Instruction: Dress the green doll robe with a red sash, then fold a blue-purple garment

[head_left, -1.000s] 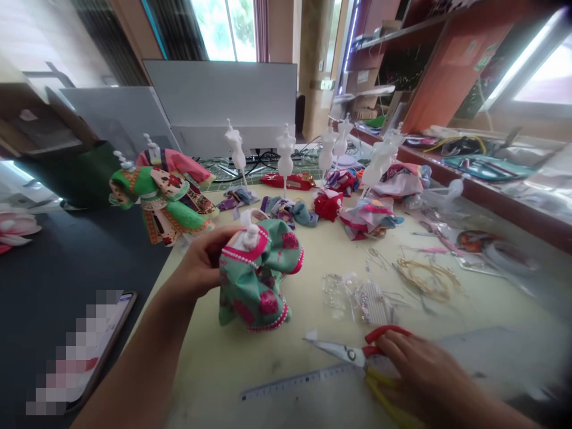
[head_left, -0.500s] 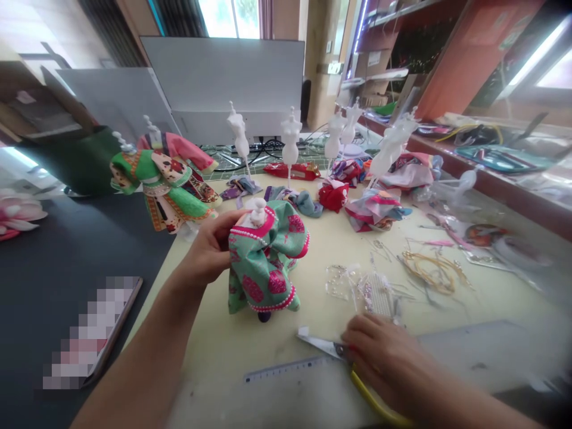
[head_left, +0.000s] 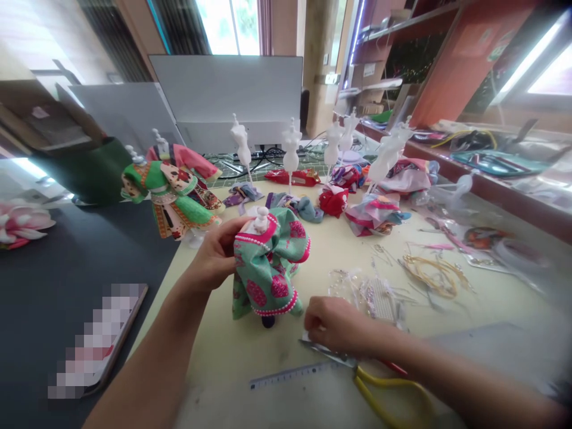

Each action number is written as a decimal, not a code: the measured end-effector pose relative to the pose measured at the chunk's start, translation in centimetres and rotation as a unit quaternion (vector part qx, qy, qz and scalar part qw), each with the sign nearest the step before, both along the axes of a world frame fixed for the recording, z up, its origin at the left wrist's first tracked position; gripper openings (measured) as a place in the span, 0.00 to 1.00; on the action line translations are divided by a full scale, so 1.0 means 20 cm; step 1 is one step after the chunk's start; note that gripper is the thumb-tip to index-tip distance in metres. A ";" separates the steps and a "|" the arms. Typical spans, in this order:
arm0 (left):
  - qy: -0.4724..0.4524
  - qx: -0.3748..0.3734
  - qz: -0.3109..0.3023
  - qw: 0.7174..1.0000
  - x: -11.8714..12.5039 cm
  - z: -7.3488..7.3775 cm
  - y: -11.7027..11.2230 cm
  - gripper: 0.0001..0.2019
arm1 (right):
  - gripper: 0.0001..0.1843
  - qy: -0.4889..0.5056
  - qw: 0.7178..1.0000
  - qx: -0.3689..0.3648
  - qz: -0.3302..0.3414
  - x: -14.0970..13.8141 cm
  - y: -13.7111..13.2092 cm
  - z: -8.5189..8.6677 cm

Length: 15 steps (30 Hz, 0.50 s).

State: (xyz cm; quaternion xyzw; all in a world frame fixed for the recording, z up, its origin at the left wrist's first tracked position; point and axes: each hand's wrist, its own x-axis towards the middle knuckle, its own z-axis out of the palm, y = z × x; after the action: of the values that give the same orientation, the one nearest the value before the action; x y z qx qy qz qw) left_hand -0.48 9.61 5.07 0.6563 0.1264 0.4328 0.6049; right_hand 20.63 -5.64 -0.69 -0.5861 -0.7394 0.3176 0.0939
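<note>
My left hand (head_left: 212, 256) is closed round the back of a small white mannequin dressed in a green and pink doll dress (head_left: 263, 268), which stands upright on the table. White bead trim runs along the pink neckline and hems. My right hand (head_left: 335, 325) is curled just right of the dress hem, its fingertips turned in; what they hold, if anything, is hidden. Below this hand lie scissors with yellow handles (head_left: 393, 393), their blades partly covered by it. A clear ruler (head_left: 290, 376) lies nearer to me, beside the blades.
Two dressed mannequins (head_left: 167, 190) stand at the left, by a phone (head_left: 107, 339). Several bare white mannequins (head_left: 291, 149) line the back among folded doll clothes (head_left: 378, 211). Strings of beads (head_left: 370, 292) and a yellow cord bundle (head_left: 433, 271) lie at the right.
My right hand has moved off the scissor handles, left and up towards the dress hem. My left hand keeps its hold on the dressed mannequin. The view has shifted slightly.
</note>
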 end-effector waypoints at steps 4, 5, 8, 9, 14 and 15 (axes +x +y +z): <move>0.006 -0.021 0.017 1.000 0.00 0.00 0.00 0.31 | 0.07 0.007 1.000 0.004 -0.011 -0.02 0.00 0.01; 0.006 -0.028 0.026 0.999 0.00 0.01 -0.01 0.30 | 0.06 0.010 1.000 0.006 -0.013 -0.02 -0.01 0.02; 0.012 -0.048 0.053 0.997 0.01 0.03 -0.02 0.28 | 0.06 0.027 0.999 0.021 -0.018 -0.02 -0.02 0.02; 0.016 -0.056 0.060 0.996 0.01 0.04 -0.02 0.27 | 0.06 0.042 0.999 0.027 -0.021 -0.01 -0.03 0.01; 0.021 -0.091 0.081 0.992 0.02 0.05 -0.04 0.25 | 0.05 0.145 0.988 0.026 -0.049 0.04 -0.03 0.00; 0.019 -0.093 0.086 0.992 0.02 0.05 -0.04 0.24 | 0.04 0.168 0.983 0.042 -0.057 0.05 -0.02 0.02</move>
State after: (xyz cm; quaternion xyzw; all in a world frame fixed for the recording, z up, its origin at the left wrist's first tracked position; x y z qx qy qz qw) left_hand -0.10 8.84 6.12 0.5920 0.2339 0.4569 0.6214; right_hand 21.59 -6.14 -0.39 -0.5611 -0.6912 0.3745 0.2590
